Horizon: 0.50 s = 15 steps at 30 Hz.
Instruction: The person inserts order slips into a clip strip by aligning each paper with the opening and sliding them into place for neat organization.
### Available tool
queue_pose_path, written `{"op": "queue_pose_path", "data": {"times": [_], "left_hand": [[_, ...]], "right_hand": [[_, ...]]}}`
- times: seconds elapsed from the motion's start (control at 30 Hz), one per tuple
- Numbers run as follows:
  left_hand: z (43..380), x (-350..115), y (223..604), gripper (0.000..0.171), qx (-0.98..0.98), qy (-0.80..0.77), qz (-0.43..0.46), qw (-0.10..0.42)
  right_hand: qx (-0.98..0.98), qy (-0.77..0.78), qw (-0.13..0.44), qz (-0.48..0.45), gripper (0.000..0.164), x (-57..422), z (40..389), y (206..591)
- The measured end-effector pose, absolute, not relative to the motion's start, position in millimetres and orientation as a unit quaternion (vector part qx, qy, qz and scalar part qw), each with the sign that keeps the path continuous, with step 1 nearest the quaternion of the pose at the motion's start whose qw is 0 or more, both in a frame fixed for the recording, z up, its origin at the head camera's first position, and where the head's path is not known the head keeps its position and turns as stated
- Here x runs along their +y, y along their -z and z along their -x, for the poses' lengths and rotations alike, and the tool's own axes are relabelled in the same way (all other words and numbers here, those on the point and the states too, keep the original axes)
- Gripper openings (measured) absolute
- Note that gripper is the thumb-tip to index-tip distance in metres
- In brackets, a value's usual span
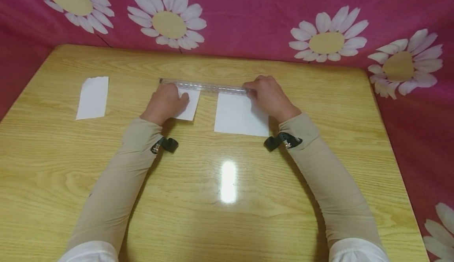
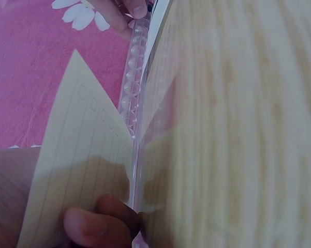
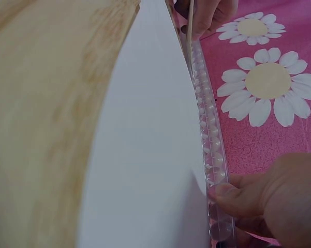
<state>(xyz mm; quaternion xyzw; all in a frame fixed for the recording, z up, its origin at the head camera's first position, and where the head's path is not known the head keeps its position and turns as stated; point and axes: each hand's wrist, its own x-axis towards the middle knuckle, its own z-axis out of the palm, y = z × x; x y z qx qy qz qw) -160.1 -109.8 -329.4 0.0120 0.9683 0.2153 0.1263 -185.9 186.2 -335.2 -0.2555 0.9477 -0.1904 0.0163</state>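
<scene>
A long clear plastic ruler (image 1: 207, 86), showing a row of round shapes in the wrist views, spans between both hands over the upper edges of two papers. My left hand (image 1: 164, 104) grips its left end, with the thumb over a small white paper (image 1: 189, 105). In the left wrist view, a lined paper (image 2: 77, 155) with small printed squares tilts up beside the ruler (image 2: 130, 93) and fingers (image 2: 90, 225). My right hand (image 1: 267, 96) pinches the other end between thumb and fingers, above a wider white paper (image 1: 230, 114) with a faint middle crease.
Another white paper (image 1: 93, 98) with an uneven top edge lies at the left of the wooden table (image 1: 198, 199). A pink cloth (image 1: 244, 21) with large daisies hangs behind and along the sides. Black straps (image 1: 281, 140) are on both wrists.
</scene>
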Motion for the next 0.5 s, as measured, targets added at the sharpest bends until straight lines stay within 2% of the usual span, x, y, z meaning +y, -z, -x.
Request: {"op": "queue_pose_path", "data": {"times": [0.13, 0.5], "left_hand": [[159.5, -108.5, 328.1, 0.045, 0.968, -0.214, -0.007, 0.13], [159.4, -105.8, 329.1, 0.038, 0.969, -0.21, -0.003, 0.131]], "right_hand": [[0.948, 0.189, 0.018, 0.254, 0.029, 186.1, 185.3, 334.4], [0.947, 0.19, 0.012, 0.257, 0.028, 186.7, 185.5, 335.4]]}}
